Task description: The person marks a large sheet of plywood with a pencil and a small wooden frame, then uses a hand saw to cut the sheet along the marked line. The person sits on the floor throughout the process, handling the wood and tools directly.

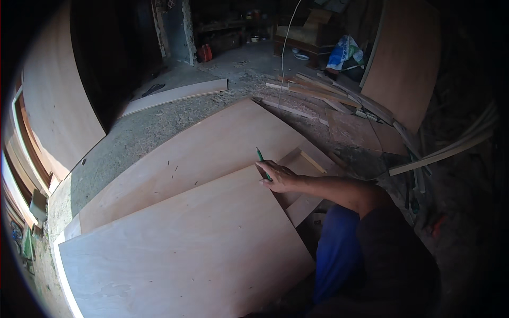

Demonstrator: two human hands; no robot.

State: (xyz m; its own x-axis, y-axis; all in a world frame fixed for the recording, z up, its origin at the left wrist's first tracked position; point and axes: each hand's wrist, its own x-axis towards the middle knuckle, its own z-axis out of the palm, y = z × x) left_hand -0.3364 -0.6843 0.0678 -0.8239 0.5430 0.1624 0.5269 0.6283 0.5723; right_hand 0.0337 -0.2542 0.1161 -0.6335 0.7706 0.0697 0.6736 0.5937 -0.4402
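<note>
My right hand (279, 178) is closed around a green pencil (260, 155), whose dark tip points up and away from me. The hand is at the far right corner of a pale plywood sheet (185, 249). Beneath that sheet lies another large plywood panel (217, 138), which sticks out on the far side. A few thin dark nails (176, 169) appear to lie on the lower panel. Beside my wrist, pale wooden strips (313, 161) show on the right part of the lower panel. My left hand is out of view.
A long narrow board (175, 97) lies on the rough floor ahead. Wood offcuts (328, 95) are piled at the far right, under a hanging pale cord (282, 58). Large plywood sheets stand upright at left (58, 95) and right (405, 63). A red container (204, 53) stands at the back.
</note>
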